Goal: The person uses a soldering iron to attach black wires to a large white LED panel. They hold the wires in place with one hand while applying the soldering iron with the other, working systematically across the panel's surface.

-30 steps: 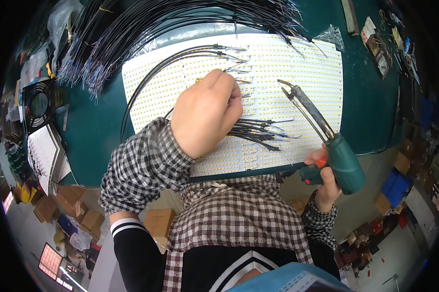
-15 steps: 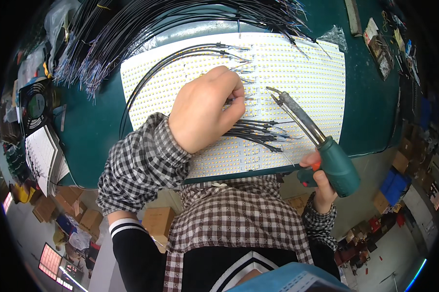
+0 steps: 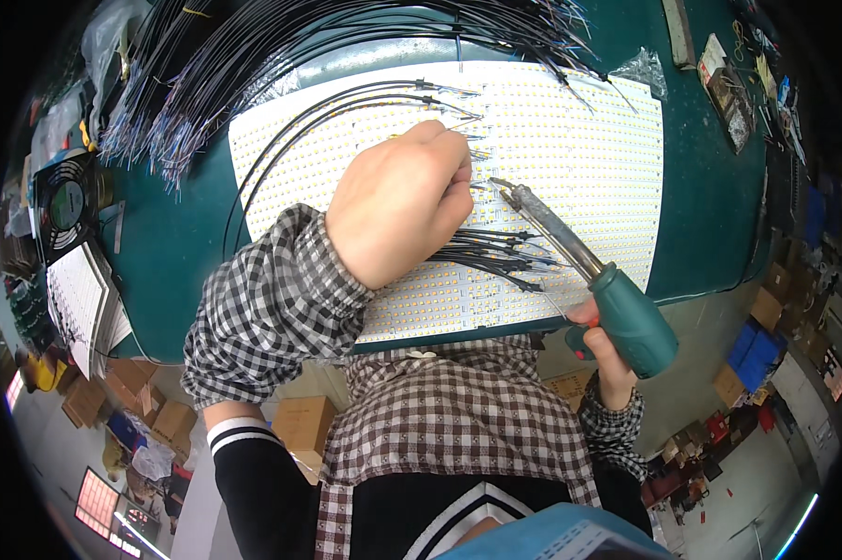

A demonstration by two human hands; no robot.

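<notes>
White LED boards, dotted with rows of small yellow chips, lie across the table. Over their middle, my left hand is closed in a pinch on a thin cable, whose bare end pokes out beside the fingertips; the rest is hidden under the hand. My right hand grips the green handle of a soldering gun at its trigger. The gun's metal tip is at the board beside that cable end. Black cables arch over the board's upper left, and a bundle of cables rests below my left hand.
A large heap of black cables with stripped ends fills the table's far left. A small fan and a stack of white sheets stand at the left edge. A worn box lies far right on the green table.
The soldering gun has moved left, bringing its tip close to my left fingertips. My left hand stays nearly in place.
</notes>
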